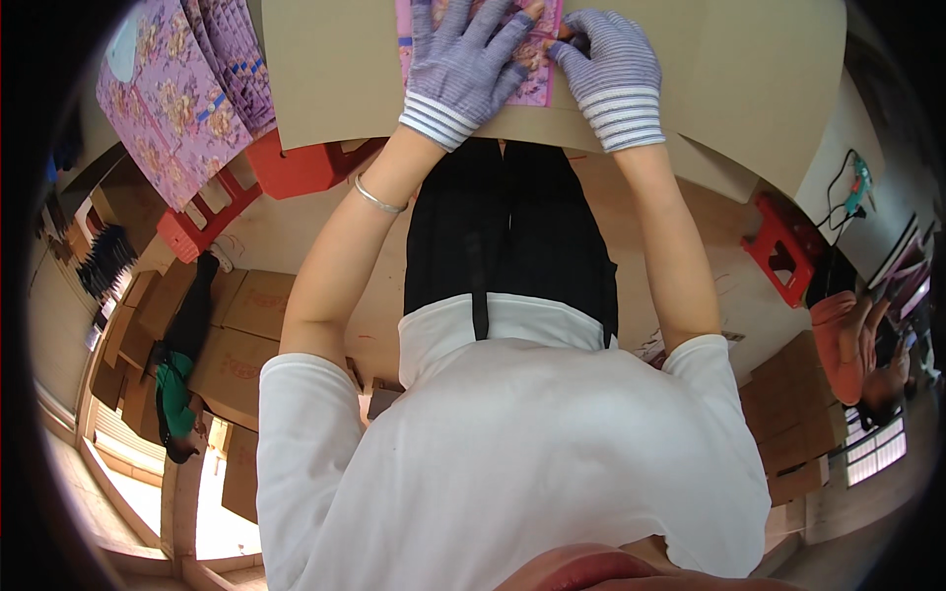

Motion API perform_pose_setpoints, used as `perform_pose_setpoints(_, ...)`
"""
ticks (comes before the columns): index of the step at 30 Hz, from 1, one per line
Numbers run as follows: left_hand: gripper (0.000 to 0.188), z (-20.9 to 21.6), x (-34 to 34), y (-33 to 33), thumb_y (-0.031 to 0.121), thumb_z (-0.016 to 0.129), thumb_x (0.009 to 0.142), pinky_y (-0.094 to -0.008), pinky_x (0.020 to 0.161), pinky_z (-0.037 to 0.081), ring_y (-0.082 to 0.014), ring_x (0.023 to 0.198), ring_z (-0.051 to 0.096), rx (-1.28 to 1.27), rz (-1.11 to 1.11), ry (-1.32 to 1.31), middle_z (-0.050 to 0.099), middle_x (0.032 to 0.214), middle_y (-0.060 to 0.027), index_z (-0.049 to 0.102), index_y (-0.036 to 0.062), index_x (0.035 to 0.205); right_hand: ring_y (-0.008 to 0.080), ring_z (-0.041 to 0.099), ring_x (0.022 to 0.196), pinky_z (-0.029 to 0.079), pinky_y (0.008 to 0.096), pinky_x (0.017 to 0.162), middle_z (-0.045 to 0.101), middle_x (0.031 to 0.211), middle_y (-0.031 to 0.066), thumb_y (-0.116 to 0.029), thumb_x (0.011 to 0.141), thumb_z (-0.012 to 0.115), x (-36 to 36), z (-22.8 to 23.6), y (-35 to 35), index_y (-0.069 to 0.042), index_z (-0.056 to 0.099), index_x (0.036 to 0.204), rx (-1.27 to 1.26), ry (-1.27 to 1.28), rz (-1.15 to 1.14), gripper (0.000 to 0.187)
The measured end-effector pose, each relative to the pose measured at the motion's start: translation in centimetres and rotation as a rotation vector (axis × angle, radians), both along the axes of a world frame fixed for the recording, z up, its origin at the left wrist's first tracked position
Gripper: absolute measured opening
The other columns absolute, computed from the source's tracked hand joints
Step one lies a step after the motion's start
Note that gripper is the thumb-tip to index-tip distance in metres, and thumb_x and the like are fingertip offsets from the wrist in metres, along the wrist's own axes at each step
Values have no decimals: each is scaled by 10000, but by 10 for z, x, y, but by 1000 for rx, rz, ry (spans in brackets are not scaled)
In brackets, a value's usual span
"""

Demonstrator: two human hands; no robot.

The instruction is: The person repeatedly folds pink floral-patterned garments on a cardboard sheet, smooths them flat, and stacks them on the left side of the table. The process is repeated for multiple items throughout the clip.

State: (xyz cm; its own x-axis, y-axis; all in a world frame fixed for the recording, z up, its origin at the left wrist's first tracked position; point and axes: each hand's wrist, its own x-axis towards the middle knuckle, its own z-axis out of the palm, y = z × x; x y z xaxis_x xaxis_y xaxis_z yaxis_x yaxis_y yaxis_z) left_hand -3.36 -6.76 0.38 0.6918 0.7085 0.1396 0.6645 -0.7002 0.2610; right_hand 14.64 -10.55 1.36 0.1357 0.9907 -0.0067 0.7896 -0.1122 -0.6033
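A pink and purple floral flat piece (pixel 537 87), perhaps a folded bag or cloth, lies on the tan tabletop at the top of the view. Its far end runs out of the picture. My left hand (pixel 463 64), in a striped grey-purple glove with bare fingertips, rests on it with fingers spread. My right hand (pixel 613 74), gloved the same way, is at the piece's right edge. Its fingers are curled, and the thumb and a fingertip close on that edge.
A stack of purple floral pieces (pixel 177 98) overhangs the table's left side. Red plastic stools (pixel 301 163) stand below the tan tabletop (pixel 749 89). Cardboard boxes (pixel 236 360) are behind. Co-workers appear at left (pixel 175 394) and right (pixel 838 335). A teal tool with a cord (pixel 859 187) lies at right.
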Motion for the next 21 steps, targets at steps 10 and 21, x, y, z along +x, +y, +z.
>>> perform_pose_setpoints(10, 556, -3, -4, 4, 285, 572, 909, -528, 1192, 149, -279, 1444, 323, 17, -42, 63, 409, 1521, -113, 501, 45, 1405, 252, 569, 897, 455, 419, 761, 587, 926, 37, -363, 637, 847, -3, 8, -13, -149, 574, 1037, -98, -283, 73, 529)
perform_pose_setpoints(21, 691, 15, -5, 116, 459, 559, 851, -545, 1207, 114, -256, 1470, 251, -58, -612, 245, 295, 1587, -27, 426, 166, 1462, 274, 542, 888, 393, 429, 762, 572, 925, 49, -317, 590, 863, 0, 18, -7, -133, 568, 1040, -233, -172, 57, 569)
